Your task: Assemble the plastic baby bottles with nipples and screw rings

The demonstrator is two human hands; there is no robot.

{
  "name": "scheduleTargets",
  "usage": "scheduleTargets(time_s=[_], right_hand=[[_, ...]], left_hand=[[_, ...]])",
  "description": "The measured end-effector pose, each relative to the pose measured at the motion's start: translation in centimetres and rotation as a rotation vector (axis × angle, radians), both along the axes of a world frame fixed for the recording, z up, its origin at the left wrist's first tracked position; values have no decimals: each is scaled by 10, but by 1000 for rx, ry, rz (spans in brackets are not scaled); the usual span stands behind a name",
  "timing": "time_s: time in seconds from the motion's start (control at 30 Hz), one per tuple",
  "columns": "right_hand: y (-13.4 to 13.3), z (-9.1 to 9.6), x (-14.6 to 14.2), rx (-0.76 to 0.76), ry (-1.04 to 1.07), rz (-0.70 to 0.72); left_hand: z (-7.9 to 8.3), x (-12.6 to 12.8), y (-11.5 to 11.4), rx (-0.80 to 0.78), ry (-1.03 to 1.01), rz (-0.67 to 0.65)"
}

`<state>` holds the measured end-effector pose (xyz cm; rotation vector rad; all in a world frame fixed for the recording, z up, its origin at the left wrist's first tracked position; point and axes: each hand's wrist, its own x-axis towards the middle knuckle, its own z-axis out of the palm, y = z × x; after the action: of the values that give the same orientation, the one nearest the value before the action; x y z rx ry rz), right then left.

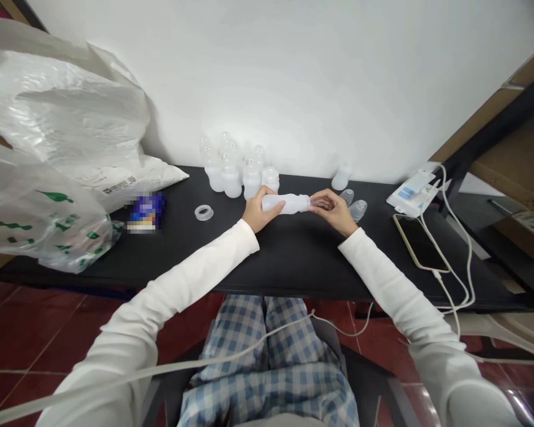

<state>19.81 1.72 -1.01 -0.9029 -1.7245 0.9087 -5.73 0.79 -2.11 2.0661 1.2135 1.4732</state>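
Note:
A white plastic bottle [289, 203] lies sideways in the air just above the black table [293, 261], held between both hands. My left hand [257, 212] is wrapped round its base end. My right hand [334, 210] is closed round a clear part at the bottle's neck end; what exactly the fingers pinch is hard to make out. Two clear caps [355, 207] lie on the table just right of my right hand. A clear ring [203, 212] lies left of my left hand.
Several capped white bottles [238, 169] stand in a cluster by the wall, one more bottle [340, 178] to the right. Large plastic bags [57, 154] fill the left end. A phone [420, 242] on a white cable and a white box [412, 193] lie at right.

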Motion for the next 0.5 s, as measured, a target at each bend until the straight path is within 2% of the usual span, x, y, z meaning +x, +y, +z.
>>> scheduleTargets(time_s=[0.17, 0.27, 0.37, 0.5], right_hand=[[-5, 5, -1, 70, -291, -81], [-6, 5, 0, 49, -434, -127], [-4, 3, 2, 9, -455, -110], [-1, -1, 2, 111, -357, -48]], left_hand=[[-3, -1, 1, -13, 19, -57], [-5, 0, 0, -14, 51, -93], [-4, 0, 1, -9, 73, -126], [-2, -2, 3, -19, 54, -113]])
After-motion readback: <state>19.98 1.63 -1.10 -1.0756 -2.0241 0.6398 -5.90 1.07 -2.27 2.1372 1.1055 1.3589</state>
